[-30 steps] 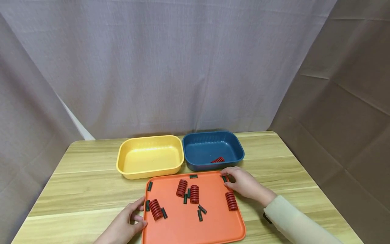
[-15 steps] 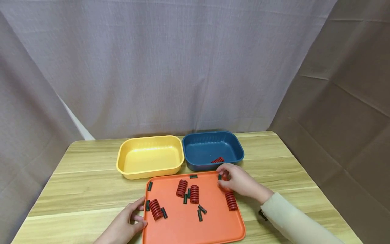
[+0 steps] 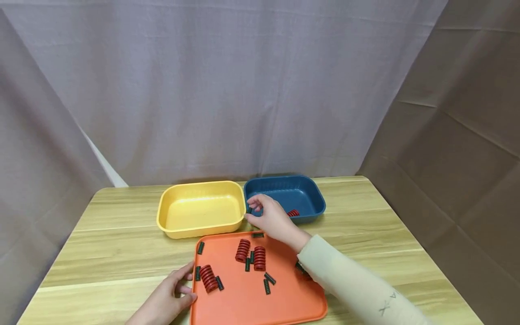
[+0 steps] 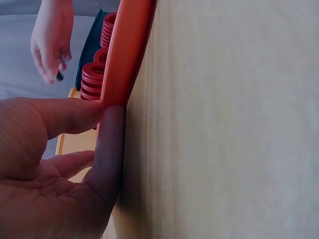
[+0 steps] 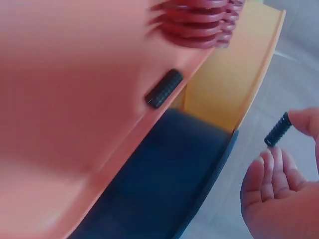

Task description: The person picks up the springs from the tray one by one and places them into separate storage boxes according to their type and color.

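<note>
My right hand (image 3: 270, 221) pinches a small dark spring (image 5: 277, 129) between thumb and fingertips. It is raised over the near left corner of the blue bin (image 3: 302, 197), close to the yellow bin (image 3: 201, 228). With its fingers at the left rim, my left hand (image 3: 168, 295) grips the orange tray (image 3: 284, 309). On that tray lie thick red springs, among them one near the left hand (image 3: 208, 278) and two in the middle, plus several small dark springs (image 3: 266, 286). My right sleeve covers the tray's right side.
Both bins stand side by side behind the tray on the wooden table (image 3: 101, 257). One red spring (image 3: 293, 212) lies inside the blue bin. Grey cloth (image 3: 260, 90) hangs behind the table.
My right hand has lifted the small dark spring from the tray's far right corner and carried it left, toward the gap between the bins. The left hand stays at the tray's rim.
</note>
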The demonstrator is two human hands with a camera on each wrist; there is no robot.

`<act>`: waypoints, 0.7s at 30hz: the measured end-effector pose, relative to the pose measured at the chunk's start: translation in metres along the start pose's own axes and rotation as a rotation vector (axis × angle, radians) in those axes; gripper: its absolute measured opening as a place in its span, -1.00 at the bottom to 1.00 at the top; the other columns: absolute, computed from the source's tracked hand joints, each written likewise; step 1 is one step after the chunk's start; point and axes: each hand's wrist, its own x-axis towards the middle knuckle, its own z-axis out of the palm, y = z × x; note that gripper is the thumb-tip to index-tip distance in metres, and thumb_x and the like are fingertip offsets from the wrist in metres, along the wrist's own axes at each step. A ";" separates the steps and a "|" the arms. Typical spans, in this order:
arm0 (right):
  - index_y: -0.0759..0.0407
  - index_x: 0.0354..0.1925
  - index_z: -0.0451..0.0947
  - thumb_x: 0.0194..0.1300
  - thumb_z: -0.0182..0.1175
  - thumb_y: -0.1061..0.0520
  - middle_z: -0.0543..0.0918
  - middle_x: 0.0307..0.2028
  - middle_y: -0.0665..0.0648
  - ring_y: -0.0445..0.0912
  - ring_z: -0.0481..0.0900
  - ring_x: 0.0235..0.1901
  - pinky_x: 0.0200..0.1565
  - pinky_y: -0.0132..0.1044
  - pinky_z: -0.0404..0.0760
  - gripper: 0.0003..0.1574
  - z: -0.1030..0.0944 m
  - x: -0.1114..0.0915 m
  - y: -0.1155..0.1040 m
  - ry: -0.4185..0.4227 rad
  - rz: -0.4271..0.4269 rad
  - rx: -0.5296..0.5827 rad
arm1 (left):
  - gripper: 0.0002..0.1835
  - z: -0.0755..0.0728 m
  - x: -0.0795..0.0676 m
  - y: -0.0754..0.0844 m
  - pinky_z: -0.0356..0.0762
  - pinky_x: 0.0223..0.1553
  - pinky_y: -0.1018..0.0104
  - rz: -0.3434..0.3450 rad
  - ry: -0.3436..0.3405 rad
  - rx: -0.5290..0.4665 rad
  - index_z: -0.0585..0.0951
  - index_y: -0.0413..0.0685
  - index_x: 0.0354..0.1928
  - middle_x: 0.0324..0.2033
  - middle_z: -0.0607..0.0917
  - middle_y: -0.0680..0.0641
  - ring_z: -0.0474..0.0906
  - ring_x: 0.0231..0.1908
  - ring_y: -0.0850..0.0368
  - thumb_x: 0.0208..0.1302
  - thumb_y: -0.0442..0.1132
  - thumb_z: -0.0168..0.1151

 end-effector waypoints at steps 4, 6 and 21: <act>0.14 0.07 0.49 0.24 0.33 0.02 0.53 -0.10 0.01 -0.03 0.50 -0.10 -0.06 -0.20 0.50 -0.52 0.016 0.014 -0.010 -0.008 0.027 0.023 | -0.14 0.001 0.001 -0.002 0.51 -0.24 0.38 -0.001 0.000 -0.019 0.14 -0.38 0.42 0.01 0.43 -0.20 0.52 -0.19 0.05 0.12 -0.41 0.38; 0.12 0.09 0.48 0.27 0.31 0.00 0.52 -0.08 0.01 -0.02 0.49 -0.08 -0.06 -0.21 0.50 -0.52 0.025 0.020 -0.015 -0.013 0.036 0.028 | -0.14 0.000 0.001 -0.002 0.51 -0.24 0.38 -0.004 -0.001 -0.010 0.15 -0.37 0.42 0.01 0.43 -0.20 0.53 -0.19 0.05 0.13 -0.40 0.38; 0.20 0.11 0.50 0.26 0.31 0.02 0.54 -0.12 0.02 -0.07 0.51 -0.09 -0.08 -0.26 0.53 -0.48 0.074 0.048 -0.030 0.034 0.012 -0.063 | -0.14 -0.002 0.000 -0.002 0.53 -0.26 0.38 0.024 -0.008 0.003 0.14 -0.44 0.40 0.00 0.42 -0.24 0.54 -0.24 0.13 0.12 -0.41 0.38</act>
